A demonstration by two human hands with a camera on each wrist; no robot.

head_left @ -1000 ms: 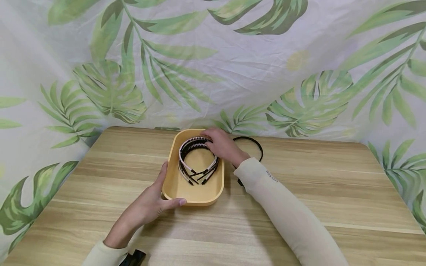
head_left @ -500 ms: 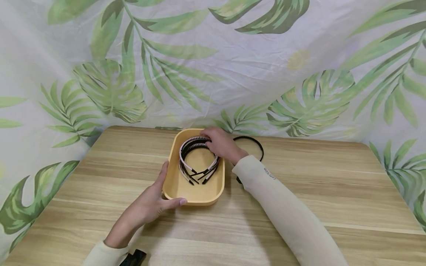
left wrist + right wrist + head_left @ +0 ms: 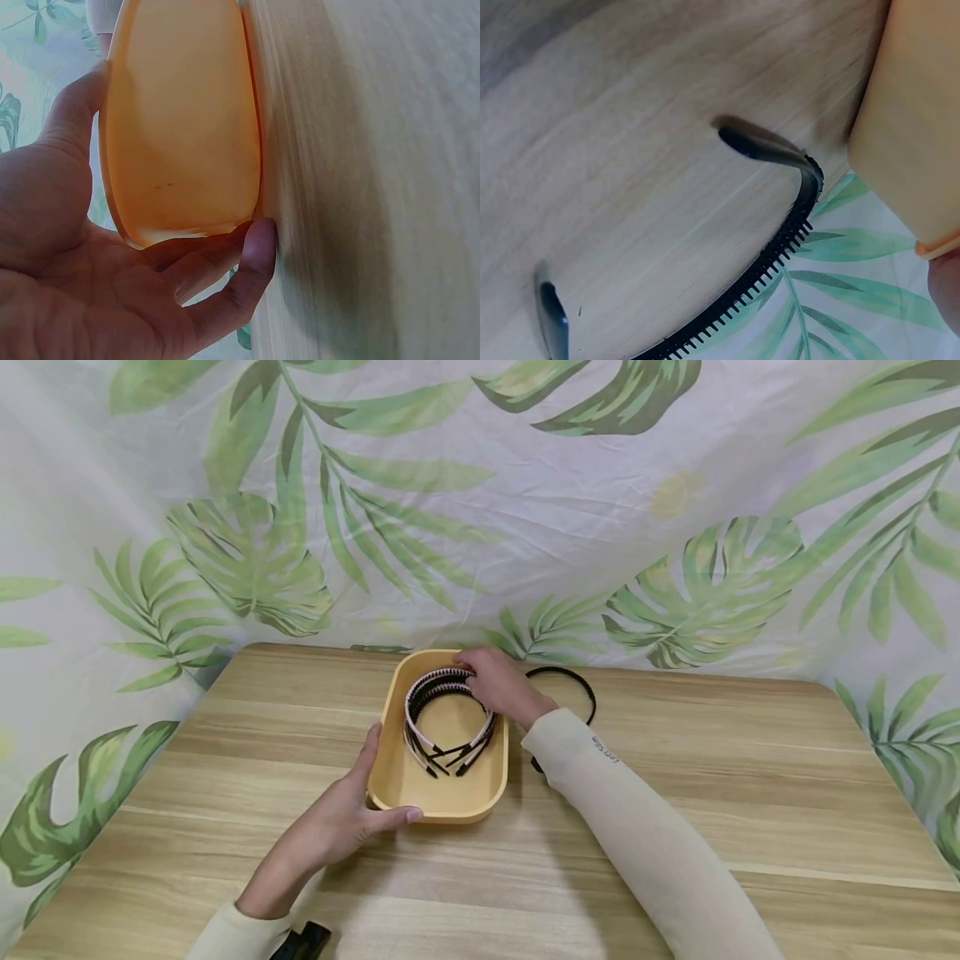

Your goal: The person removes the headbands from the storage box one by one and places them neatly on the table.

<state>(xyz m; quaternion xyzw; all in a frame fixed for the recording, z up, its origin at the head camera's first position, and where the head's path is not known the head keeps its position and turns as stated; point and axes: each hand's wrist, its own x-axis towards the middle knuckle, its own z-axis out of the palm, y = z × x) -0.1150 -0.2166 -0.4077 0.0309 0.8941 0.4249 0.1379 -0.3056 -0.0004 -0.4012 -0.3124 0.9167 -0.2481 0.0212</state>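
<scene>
My left hand (image 3: 337, 818) grips the near left corner of a yellow box (image 3: 397, 802) with rounded corners. Its thumb lies over the front rim; in the left wrist view, fingers (image 3: 259, 244) curl round the wall. Inside lie several toothed headbands (image 3: 415, 706), black and pale pink, stacked with their ends crossing toward me. Reaching over the back right rim, my right hand (image 3: 504, 683) has its fingertips right at the top of the stack. I cannot tell whether it pinches a headband or the rim. In the right wrist view, only a bit of it shows beside the rim.
A black toothed headband (image 3: 727, 300) lies on the wooden table (image 3: 712, 777), right of the box, partly behind the right forearm. A leaf-print cloth (image 3: 562, 527) hangs along the table's back edge. A black device (image 3: 303, 941) sits at the left wrist.
</scene>
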